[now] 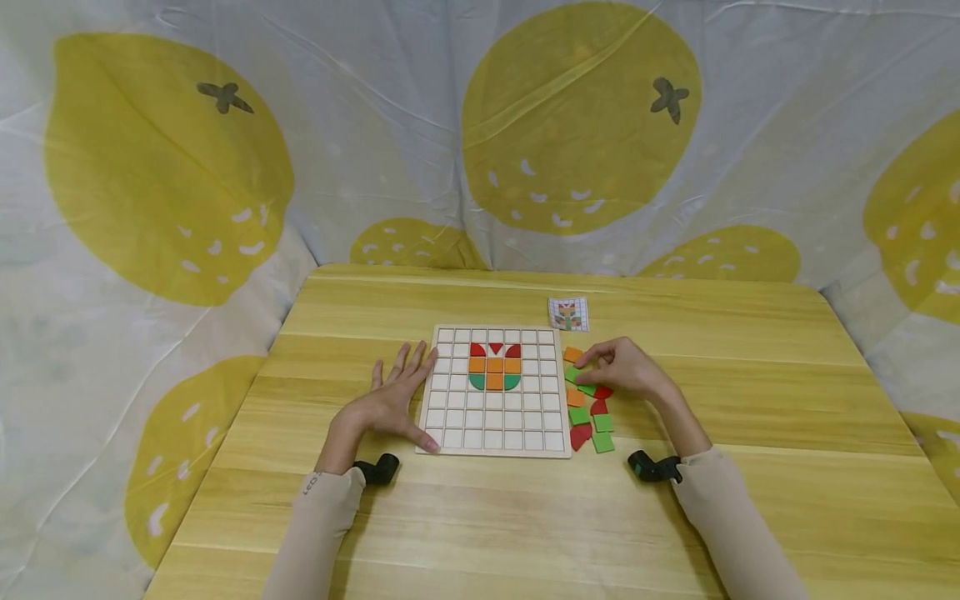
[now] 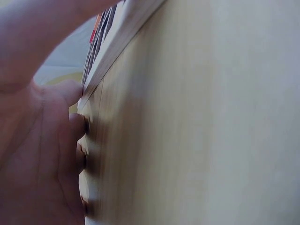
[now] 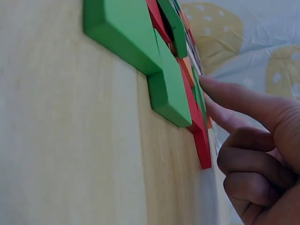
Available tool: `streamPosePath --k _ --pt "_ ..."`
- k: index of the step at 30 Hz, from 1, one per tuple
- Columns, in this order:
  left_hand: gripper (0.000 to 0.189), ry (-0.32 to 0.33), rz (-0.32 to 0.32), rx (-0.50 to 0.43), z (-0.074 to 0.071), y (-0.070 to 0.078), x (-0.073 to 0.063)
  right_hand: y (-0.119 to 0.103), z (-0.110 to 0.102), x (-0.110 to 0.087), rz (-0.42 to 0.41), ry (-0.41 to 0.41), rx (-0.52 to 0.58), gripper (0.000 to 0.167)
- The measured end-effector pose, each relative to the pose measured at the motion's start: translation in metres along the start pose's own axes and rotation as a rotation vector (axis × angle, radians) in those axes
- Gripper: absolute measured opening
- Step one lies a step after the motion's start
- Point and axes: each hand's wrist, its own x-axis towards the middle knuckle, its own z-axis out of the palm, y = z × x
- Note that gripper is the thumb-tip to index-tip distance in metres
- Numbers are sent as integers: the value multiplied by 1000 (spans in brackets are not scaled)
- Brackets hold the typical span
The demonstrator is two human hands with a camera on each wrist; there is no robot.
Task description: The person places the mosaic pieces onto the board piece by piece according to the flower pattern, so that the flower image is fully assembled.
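A square wooden grid board (image 1: 493, 421) lies on the table. Inside its cells, red pieces (image 1: 513, 350) form the top of a pattern, orange squares (image 1: 477, 365) the middle, and green rounded pieces (image 1: 477, 382) the lower sides. With its fingers spread, my left hand (image 1: 386, 406) rests along the board's left edge, the thumb at the near corner. My right hand (image 1: 624, 367) is over the loose tiles beside the board. Its thumb and index finger pinch a green square tile (image 1: 572, 375), while the other fingers curl in, as the right wrist view shows.
Several loose tiles lie right of the board, among them an orange square (image 1: 575, 397), a green square (image 1: 603, 442) and a red piece (image 1: 581, 437). A small printed pattern card (image 1: 568, 315) lies behind the board. Lemon-print cloth (image 1: 375, 125) hangs behind the wooden table (image 1: 495, 525).
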Motion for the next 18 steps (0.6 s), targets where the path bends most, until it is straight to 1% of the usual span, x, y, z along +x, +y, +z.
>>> streamPosePath --k 6,10,13,18 --pt "153 -2 -2 -7 0 0 0 -2 3 0 -24 -2 -6 22" --pt "153 -2 0 -6 0 0 0 -3 2 -2 -35 21 -3 22" --pt "153 -3 0 -1 -1 1 0 -3 0 -3 -36 35 1 23" --pt "153 -6 -4 -5 -1 1 -1 -5 -1 -5 -29 26 0 25"
